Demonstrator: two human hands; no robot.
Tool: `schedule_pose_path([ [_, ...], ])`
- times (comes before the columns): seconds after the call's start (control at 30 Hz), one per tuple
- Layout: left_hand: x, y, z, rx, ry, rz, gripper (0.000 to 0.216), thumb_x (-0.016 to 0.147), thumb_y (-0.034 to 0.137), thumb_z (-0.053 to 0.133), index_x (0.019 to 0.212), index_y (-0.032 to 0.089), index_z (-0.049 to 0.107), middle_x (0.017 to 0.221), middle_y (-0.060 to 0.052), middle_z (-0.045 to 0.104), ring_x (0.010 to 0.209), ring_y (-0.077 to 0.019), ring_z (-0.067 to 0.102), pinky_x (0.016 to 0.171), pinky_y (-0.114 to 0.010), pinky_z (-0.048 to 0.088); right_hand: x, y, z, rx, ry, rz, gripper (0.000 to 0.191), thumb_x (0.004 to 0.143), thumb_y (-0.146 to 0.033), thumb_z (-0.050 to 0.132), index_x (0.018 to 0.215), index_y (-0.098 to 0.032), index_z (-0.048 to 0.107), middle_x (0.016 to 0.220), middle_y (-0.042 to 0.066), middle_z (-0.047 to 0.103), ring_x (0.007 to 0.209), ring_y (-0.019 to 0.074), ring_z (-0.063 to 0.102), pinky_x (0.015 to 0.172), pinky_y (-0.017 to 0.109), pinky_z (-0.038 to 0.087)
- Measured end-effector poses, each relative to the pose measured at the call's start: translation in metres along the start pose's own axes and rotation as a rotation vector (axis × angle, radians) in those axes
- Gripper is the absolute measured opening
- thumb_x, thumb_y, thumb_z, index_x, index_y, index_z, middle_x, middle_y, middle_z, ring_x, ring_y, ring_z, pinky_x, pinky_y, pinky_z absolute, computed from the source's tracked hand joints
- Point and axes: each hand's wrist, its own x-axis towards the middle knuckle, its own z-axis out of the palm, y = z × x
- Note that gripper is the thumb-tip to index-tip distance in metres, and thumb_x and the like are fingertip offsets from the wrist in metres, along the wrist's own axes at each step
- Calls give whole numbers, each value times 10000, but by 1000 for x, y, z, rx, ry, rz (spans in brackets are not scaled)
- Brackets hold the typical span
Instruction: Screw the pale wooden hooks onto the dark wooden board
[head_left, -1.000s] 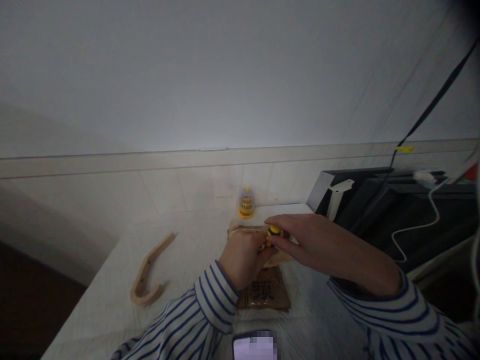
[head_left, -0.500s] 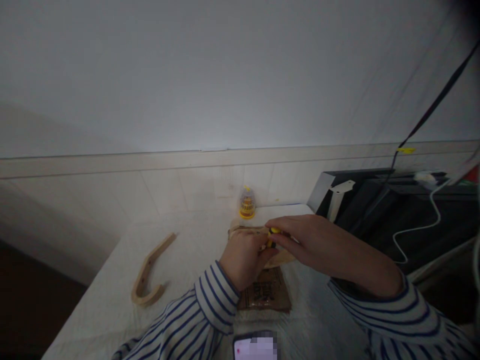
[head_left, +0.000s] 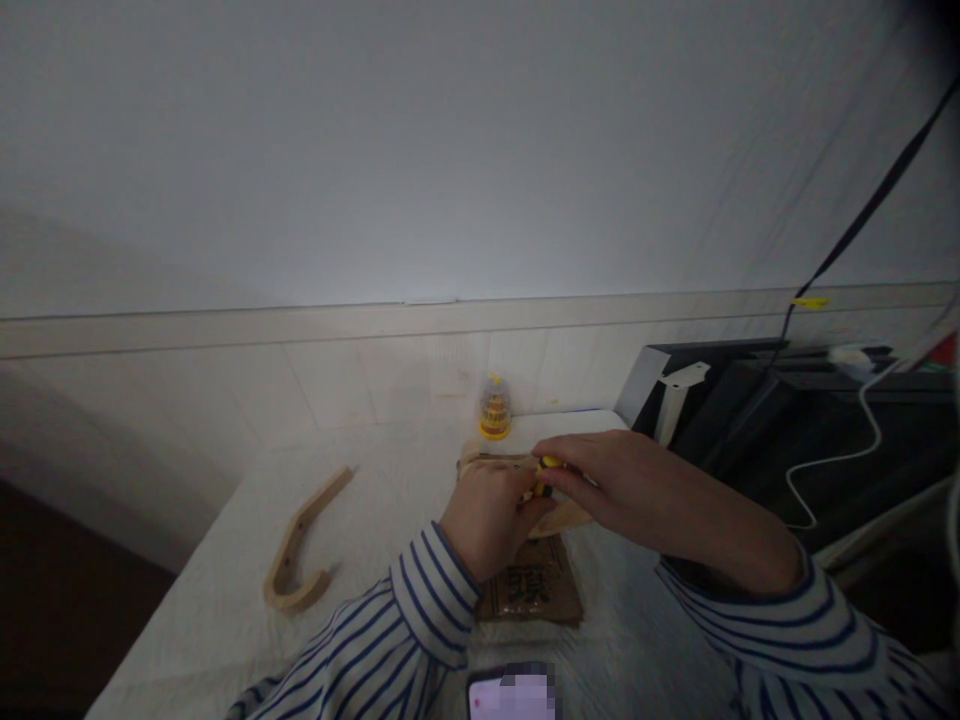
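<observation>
Now less exposed, yellow handle (head_left: 550,463), right hand (head_left: 611,470) pinching it

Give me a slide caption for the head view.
Right hand pinches a yellow-black handle beside the left hand, brown packet below, curved wooden hook at left.

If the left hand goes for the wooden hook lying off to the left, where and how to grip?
Likely mid-way along the straight arm of the wooden hook, left hand coming from above, pinching across its width: that arm is slim, with white cloth along both sides, while the near end curls round.
</observation>
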Motion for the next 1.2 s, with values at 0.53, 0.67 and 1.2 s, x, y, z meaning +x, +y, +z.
schedule_pose_path([
  [0.53,-1,0,0,-36,-13,-15,90,827,237,583,845,170,639,849,-44,684,809,-195,629,760,-313,471,1,0,1,-21,12,5,202,898,-203,408,774,-172,564,713,42,625,655,155,584,600,257,392],
  [0.67,0,-1,0,-17,-10,-17,104,819,259,596,853,175,648,842,-45,687,817,-203,631,790,-332,464,2,-2,0,-18,12,15,200,894,-191,410,769,-170,564,715,43,625,641,153,576,587,255,388],
  [1.2,0,-7,0,-84,35,30,110,820,274,609,821,173,654,858,-42,686,837,-191,628,779,-307,462,-1,-1,-3,-21,-23,36,172,904,-240,425,866,-178,581,787,47,642,694,167,592,620,269,408],
])
